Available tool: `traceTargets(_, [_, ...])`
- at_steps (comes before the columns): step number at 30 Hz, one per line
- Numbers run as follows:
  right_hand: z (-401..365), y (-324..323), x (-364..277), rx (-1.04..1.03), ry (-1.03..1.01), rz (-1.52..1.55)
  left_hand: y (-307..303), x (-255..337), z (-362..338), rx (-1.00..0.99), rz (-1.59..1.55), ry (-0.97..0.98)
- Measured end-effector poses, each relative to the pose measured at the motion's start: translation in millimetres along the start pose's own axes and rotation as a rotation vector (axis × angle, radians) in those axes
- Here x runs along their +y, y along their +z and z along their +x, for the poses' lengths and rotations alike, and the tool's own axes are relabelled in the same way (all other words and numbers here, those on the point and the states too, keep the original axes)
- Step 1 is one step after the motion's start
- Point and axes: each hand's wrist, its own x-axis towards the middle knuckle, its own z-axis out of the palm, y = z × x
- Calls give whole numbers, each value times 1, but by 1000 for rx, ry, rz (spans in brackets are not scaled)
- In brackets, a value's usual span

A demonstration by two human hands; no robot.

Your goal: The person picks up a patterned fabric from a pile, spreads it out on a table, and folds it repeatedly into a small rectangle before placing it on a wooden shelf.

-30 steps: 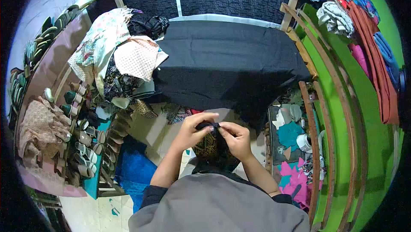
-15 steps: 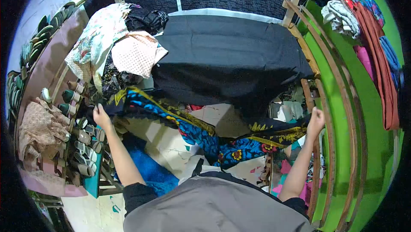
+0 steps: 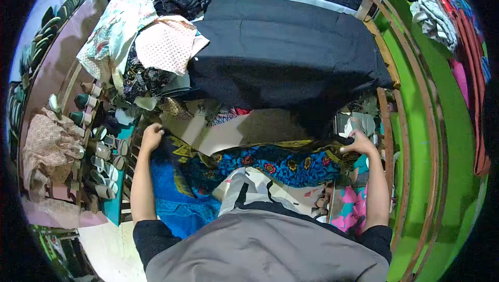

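the person is standing at a worktable (image 3: 364, 1) draped in a black cloth (image 3: 280, 58) and is holding a patterned cloth (image 3: 275, 163), blue with red and yellow flowers and a dark border, stretched across the body. the left hand (image 3: 152, 137) is closing in a fist on the cloth's left end, beside the rack of shoes (image 3: 96, 147). the right hand (image 3: 357, 142) is gripping the opposite end, fingers curled over the top edge, near the wooden rails (image 3: 387, 141) on the green wall. both arms are reaching wide apart.

judged state of the work: the opening-out appears largely done, as the cloth is showing its full width between the two hands. it is sagging in the middle and bunching toward the left end, so it is not reading as flat or taut. it is hanging in front of the near edge of the table and is not lying on the black cloth; any laying-down or folding looks undone.

a heap of printed fabrics (image 3: 150, 48) is occupying the table's left end.
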Motion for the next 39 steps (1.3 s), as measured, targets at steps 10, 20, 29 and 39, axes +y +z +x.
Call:
traceTargets(10, [30,-35,-57,-249,25,-568,-40,30,37,-230,301,200])
traceTargets(20, [-25,-65,-106,1104,-473,417,-62,40,21,51,-343,218])
traceTargets(29, [-39,36,-261,241,-783,547,-42,226,-48,-291,-401,636])
traceTargets(39, [-18,66,-302,137,-834,615,-6,251,-64,183,-853,601])
